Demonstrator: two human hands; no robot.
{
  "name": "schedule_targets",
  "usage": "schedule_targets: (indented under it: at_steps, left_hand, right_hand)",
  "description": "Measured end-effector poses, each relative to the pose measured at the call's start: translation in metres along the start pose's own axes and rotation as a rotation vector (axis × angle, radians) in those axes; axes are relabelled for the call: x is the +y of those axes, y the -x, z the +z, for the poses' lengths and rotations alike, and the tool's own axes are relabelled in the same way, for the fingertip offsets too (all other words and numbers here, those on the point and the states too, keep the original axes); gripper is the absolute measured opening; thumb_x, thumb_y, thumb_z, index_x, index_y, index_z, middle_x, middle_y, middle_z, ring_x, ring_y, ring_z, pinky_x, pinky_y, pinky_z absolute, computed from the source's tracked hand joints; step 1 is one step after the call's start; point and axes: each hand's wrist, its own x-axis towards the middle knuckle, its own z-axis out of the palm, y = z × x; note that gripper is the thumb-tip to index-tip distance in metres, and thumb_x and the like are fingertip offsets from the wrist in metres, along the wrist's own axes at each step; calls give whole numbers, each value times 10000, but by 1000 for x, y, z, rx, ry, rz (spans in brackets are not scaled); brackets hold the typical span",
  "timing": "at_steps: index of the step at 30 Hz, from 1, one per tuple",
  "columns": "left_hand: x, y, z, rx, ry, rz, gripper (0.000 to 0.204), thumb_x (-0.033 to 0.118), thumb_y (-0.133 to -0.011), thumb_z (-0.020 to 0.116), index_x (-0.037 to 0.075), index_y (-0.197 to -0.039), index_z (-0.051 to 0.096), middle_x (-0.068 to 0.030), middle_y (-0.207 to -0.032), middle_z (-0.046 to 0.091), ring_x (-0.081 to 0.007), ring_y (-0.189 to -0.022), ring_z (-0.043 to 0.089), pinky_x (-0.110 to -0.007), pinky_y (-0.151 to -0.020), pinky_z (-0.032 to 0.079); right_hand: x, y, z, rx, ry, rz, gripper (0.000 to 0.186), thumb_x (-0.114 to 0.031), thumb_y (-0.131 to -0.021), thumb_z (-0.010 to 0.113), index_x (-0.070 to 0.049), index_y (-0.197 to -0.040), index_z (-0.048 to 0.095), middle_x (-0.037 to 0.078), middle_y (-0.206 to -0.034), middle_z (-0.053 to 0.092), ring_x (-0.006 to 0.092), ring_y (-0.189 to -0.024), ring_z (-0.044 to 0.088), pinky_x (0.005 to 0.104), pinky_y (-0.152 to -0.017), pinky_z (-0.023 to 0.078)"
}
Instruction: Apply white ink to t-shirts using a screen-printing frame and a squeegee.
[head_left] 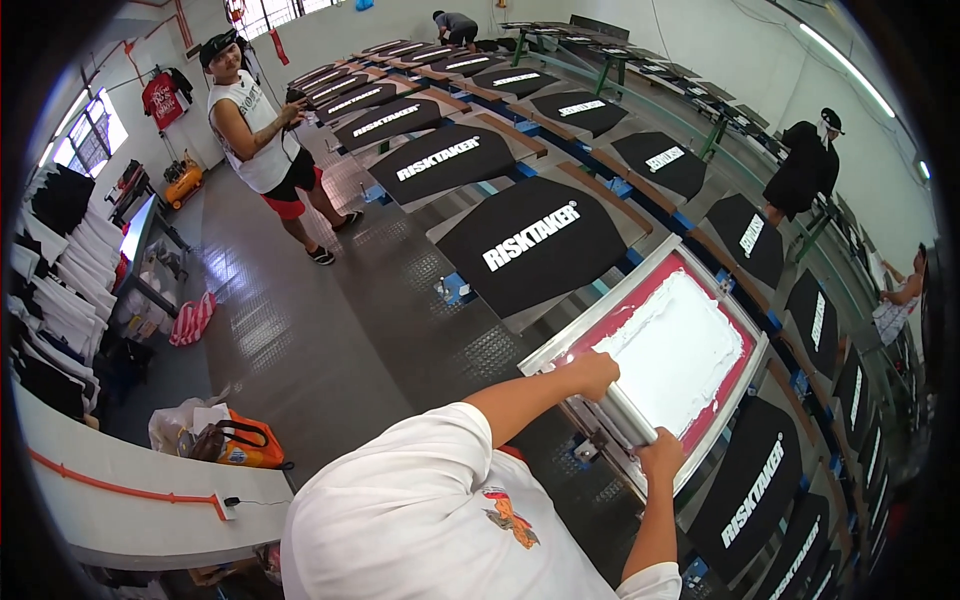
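Note:
My left hand is closed around the upper end of a long silver squeegee. Its lower end is gripped by my right hand. The squeegee lies across the near side of a silver-rimmed printing screen. Thick white ink covers the middle of the screen, with ragged edges over the pinkish-red mesh around it. Whatever lies beneath the screen is hidden. Beside it, on the far side, a black fabric panel with white lettering lies flat on a board.
Another printed black panel lies right of the screen, and several more run along the table. A person in a white sleeveless shirt stands at far left; others work farther off. An orange bag and a rack of shirts are at left.

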Motion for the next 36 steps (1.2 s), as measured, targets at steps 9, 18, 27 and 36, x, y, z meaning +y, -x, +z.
schedule_targets:
  at_steps: [9,18,27,36]
  left_hand:
    - [1,-2,-5,-20,0,18,218,48,-633,610,58,-842,670,-183,-872,654,-335,-861,639,-422,-706,517]
    - [0,5,-12,-63,50,45,202,34,-670,600,-5,-854,672,-205,-918,655,-350,-883,645,-415,-714,529]
    - [10,7,-20,-139,36,57,230,78,-678,651,22,-900,674,-181,-973,654,-313,-900,653,-544,-753,481]
    - [7,-3,-6,-104,-78,104,168,90,-734,611,56,-876,694,-144,-907,677,-330,-836,658,-745,-813,277]
  right_hand:
    - [6,-4,4,34,-27,-20,408,-238,-503,836,-26,-795,646,194,-772,648,378,-766,623,451,-693,491]
    - [14,-7,18,87,15,-47,449,-263,-499,832,-39,-856,678,186,-758,652,360,-759,632,437,-687,489]
    - [6,3,5,26,23,18,501,-252,-483,858,-47,-906,682,178,-801,662,349,-781,634,428,-716,489]
    - [14,0,11,47,-23,40,493,-206,-477,854,-31,-904,682,186,-768,661,337,-751,646,404,-687,499]
